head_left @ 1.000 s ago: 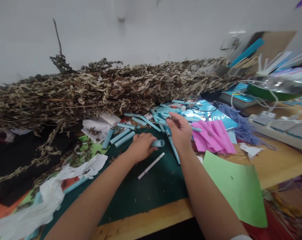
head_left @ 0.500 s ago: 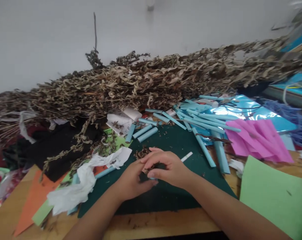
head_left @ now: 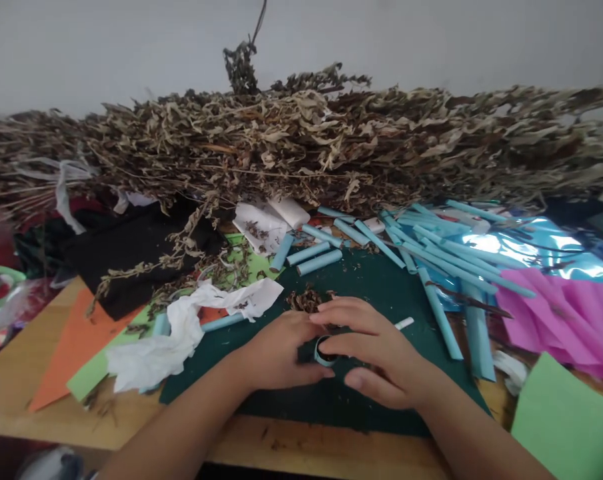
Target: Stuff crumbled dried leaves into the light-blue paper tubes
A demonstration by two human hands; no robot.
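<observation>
Found blue tube (head_left: 324, 361) over front-middle part of green mat (head_left: 371, 293), mouth turned up toward the camera. Noted dark interior; could not make out contents. Saw left hand (head_left: 276, 350) over same part of mat, fingers and thumb clamped on blue tube. Saw right hand (head_left: 381, 347) over mat, slightly right of its middle, fingers spread apart from one another and from thumb, one fingertip at mouth of tube. Could not tell contact or slight gap there.

Recorded clump of dried leaf (head_left: 305, 299) at mat's middle, with loose crumbs scattered across its surface. Spotted white stick (head_left: 404, 323) on mat's right half, partly hidden by right hand.

Logged two short blue tubes (head_left: 319, 262) side by side at mat's far left edge. Observed pile of thin blue tubes (head_left: 446, 247) past mat's far right edge, partly over shiny blue packet (head_left: 576, 257). Listed pink paper (head_left: 556, 320), folded, right of mat; light green sheet (head_left: 566, 413) right of mat's front corner. Noted crumpled white tissue (head_left: 178, 333) overlapping mat's left edge, orange paper (head_left: 74, 353) and black cloth (head_left: 126, 260) left of mat.

Noted wooden bench (head_left: 291, 437) under mat, bare strip showing along mat's front edge. Observed long heap of dried plants (head_left: 281, 147) behind mat, against pale wall (head_left: 131, 47).
</observation>
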